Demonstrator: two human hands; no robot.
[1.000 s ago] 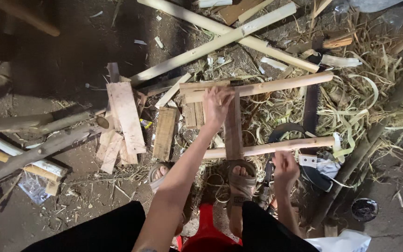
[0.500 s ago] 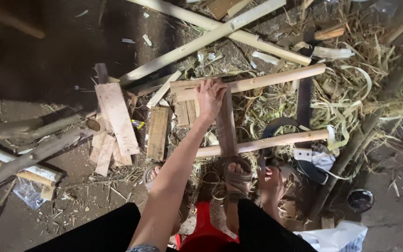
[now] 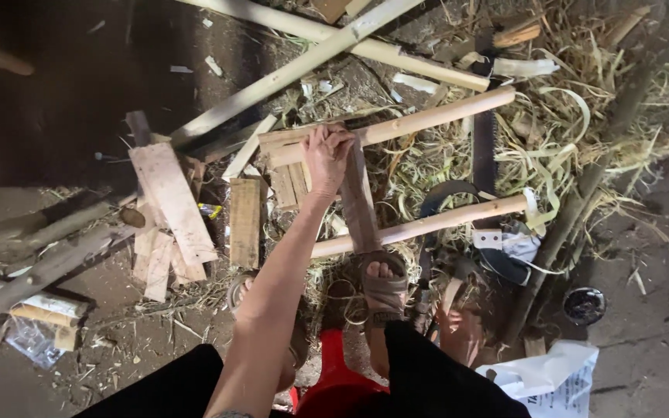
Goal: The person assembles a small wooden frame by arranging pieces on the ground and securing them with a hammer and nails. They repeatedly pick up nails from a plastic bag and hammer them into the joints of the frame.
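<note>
From my seat, my right hand [image 3: 458, 333] at five o'clock is blurred and half hidden behind my dark trouser leg [image 3: 435, 379]; I can't tell whether it holds anything. The flat brown wooden plank [image 3: 358, 201] disappears under my sandalled foot [image 3: 385, 282]. The white plastic bag [image 3: 547, 375] and red plastic stool [image 3: 334, 383] are cut off at six o'clock.

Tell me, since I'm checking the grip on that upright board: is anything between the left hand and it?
Nothing visible. The left hand already rests on the top end of the flat board, where it meets the upper round pole. The right hand is low, beside the sandalled foot.
</note>
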